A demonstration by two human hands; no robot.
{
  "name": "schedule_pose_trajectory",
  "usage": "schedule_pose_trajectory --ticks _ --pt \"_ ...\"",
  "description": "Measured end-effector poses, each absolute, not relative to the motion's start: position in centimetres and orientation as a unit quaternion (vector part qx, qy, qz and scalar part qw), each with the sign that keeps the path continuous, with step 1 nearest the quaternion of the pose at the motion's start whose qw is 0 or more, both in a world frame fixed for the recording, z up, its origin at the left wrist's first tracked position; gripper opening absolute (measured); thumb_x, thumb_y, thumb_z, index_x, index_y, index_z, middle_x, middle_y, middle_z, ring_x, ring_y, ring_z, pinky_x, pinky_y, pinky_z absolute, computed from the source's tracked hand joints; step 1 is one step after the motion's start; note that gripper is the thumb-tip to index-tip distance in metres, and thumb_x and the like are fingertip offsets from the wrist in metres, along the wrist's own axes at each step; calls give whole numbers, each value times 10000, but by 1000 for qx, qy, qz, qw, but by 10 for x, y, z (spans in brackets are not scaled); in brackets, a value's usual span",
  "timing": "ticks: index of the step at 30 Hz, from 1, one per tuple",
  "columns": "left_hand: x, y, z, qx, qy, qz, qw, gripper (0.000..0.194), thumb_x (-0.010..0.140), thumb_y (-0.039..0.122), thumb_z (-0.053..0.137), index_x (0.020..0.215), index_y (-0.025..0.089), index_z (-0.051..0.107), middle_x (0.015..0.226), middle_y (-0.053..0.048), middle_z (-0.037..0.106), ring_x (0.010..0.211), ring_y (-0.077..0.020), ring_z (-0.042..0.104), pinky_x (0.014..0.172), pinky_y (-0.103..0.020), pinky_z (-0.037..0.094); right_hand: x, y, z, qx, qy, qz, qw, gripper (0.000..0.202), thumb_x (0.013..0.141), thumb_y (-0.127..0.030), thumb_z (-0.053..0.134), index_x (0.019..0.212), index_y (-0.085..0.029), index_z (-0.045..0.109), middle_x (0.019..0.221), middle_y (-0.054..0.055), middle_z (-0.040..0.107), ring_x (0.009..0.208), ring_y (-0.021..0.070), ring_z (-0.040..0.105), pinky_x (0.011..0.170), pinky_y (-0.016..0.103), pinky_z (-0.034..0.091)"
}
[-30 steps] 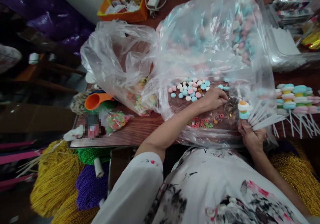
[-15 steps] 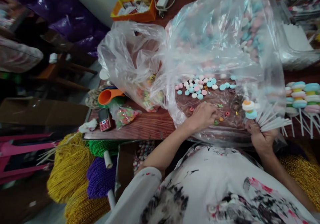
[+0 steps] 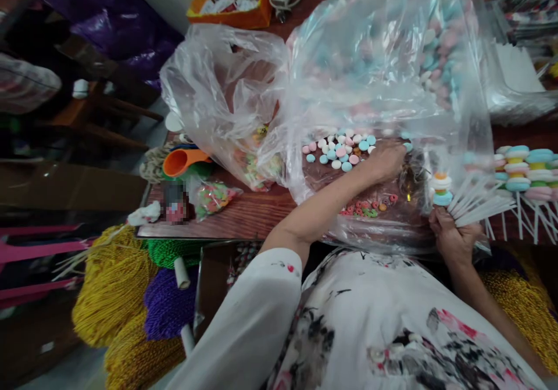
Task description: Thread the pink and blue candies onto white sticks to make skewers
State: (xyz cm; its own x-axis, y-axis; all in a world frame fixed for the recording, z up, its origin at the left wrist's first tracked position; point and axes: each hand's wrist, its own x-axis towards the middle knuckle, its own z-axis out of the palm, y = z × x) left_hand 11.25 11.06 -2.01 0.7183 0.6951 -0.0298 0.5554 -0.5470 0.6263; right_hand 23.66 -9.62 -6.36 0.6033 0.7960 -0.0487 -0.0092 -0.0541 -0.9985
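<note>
My right hand [image 3: 453, 239] is closed round a fan of white sticks [image 3: 482, 204]. One of them carries stacked pieces [image 3: 442, 189] in orange, white and pale blue. My left hand [image 3: 390, 158] reaches over the plastic on the table, beside loose round pieces [image 3: 337, 151] in pink, white and blue. Its fingers point at a blue piece [image 3: 408, 146], and whether they pinch anything is too small to tell. Small red and green rings [image 3: 364, 210] lie below my left forearm.
A large clear bag [image 3: 361, 58] of round pieces stands behind my hands. Finished-looking stacks on sticks [image 3: 518, 169] lie at the right. Leftward are another clear bag [image 3: 226, 88], an orange scoop [image 3: 178, 162] and an orange box [image 3: 226, 15].
My left hand has moved up and right, from the small rings to the round pieces. The rings under it now show. My right hand still holds the sticks, with the stack more upright.
</note>
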Motion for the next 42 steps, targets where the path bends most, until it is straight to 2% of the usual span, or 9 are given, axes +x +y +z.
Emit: schedule_pose_trajectory --ticks 3,7,12,17,24,29,34,37,42 --pt "83 106 -12 829 365 101 411 101 763 100 670 692 138 730 748 -106 709 770 -223 637 768 -359 482 240 -101 -69 -656 -359 281 602 379 868 -409 736 593 -189 594 590 -3 560 540 123 505 523 268 420" --pt "43 84 -1 611 399 239 640 92 775 212 731 746 128 754 668 -22 684 597 -108 580 643 -272 478 244 -107 -73 -653 -516 204 516 222 856 -295 729 662 -200 676 636 28 647 588 171 582 595 314 477" --pt "17 51 7 381 380 323 778 399 568 385 944 799 123 751 741 -30 740 613 -105 656 632 -265 560 232 -97 -59 -602 -625 164 470 105 839 -162 671 758 -218 704 628 7 655 527 155 575 542 284 447" --pt "16 33 10 368 360 401 757 400 535 402 968 710 136 726 807 -28 756 632 -100 659 601 -250 543 219 -86 -38 -567 -673 178 441 130 844 -187 606 733 -216 667 617 13 631 520 149 568 564 278 469" --pt "14 25 7 564 361 443 596 293 643 391 925 653 171 733 748 -30 722 745 -125 653 744 -278 540 215 -91 -35 -621 -604 259 427 209 908 -319 617 736 -211 665 549 -30 573 468 113 485 496 243 400" --pt "10 26 6 498 352 372 700 429 544 424 965 826 163 773 768 -5 700 697 -105 625 680 -248 538 223 -97 -38 -576 -625 293 438 218 899 -295 641 705 -207 686 528 -28 572 461 121 501 490 253 408" --pt "6 24 13 498 303 320 747 291 602 364 952 785 184 815 839 -29 710 757 -114 649 692 -238 528 227 -98 -42 -562 -612 317 458 200 895 -300 638 729 -203 693 587 -10 626 484 124 527 504 256 428" --pt "10 15 13 482 301 347 747 225 661 351 927 814 216 831 904 -38 729 831 -126 668 764 -257 540 226 -98 -46 -564 -598 337 458 201 923 -298 601 781 -204 708 577 -20 612 463 112 505 489 242 416" --pt "22 1 5 485 325 409 701 190 706 385 901 804 239 830 951 -59 777 949 -178 709 931 -342 552 220 -99 -57 -577 -593 317 464 303 909 -309 615 622 -212 599 532 -25 545 473 112 468 517 252 424"
